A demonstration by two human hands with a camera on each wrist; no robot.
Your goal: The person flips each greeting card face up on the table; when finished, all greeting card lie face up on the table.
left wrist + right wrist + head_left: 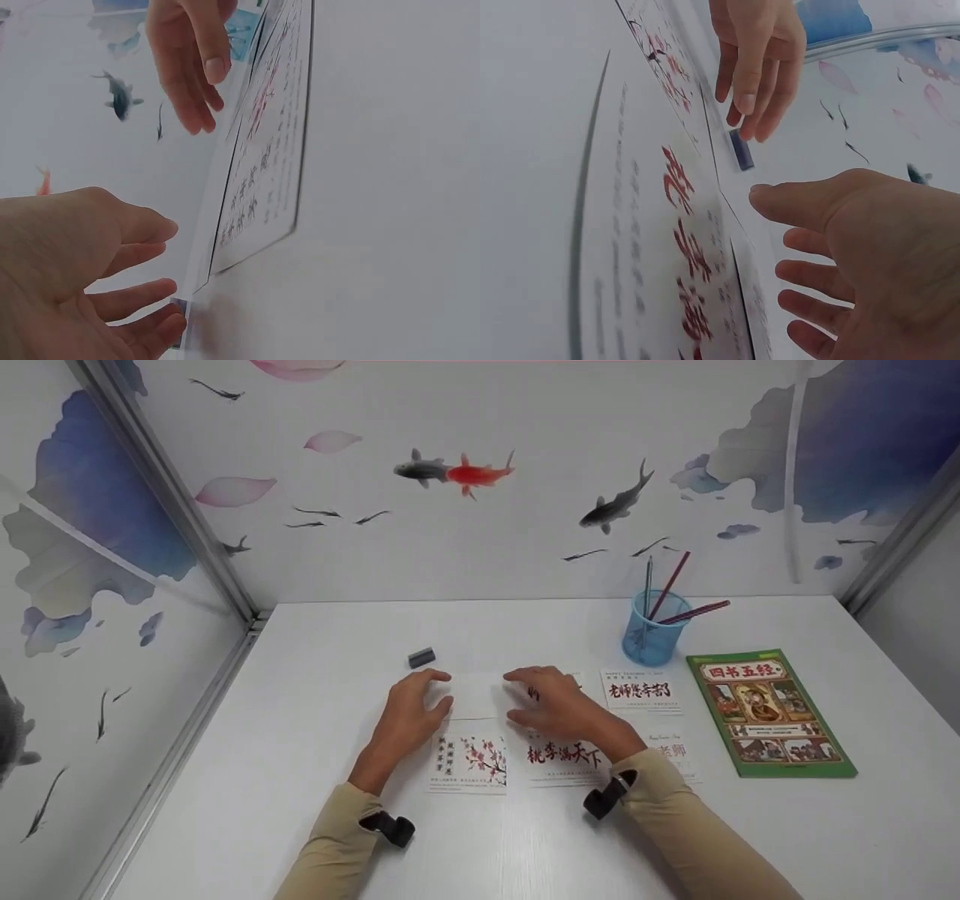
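My left hand (444, 690) and right hand (517, 695) hover side by side over a blank white card (474, 695) near the middle of the white desk (315, 750). Both hands are relaxed with fingers spread and grip nothing; I cannot tell whether the fingertips touch the card. Below the blank card lie a plum-blossom card (469, 755) and a card with red and black calligraphy (562, 755). The left wrist view has my left hand (169, 259) low and my right hand (191, 67) above the card edges. In the right wrist view my right hand (780, 225) hangs above the calligraphy card (686, 247).
A small grey eraser (421, 657) lies just beyond my left hand. Two more printed cards (641, 690) lie to the right. A blue cup (651, 634) with pencils stands behind them, and a green book (769, 712) lies at the far right. Painted walls enclose the desk.
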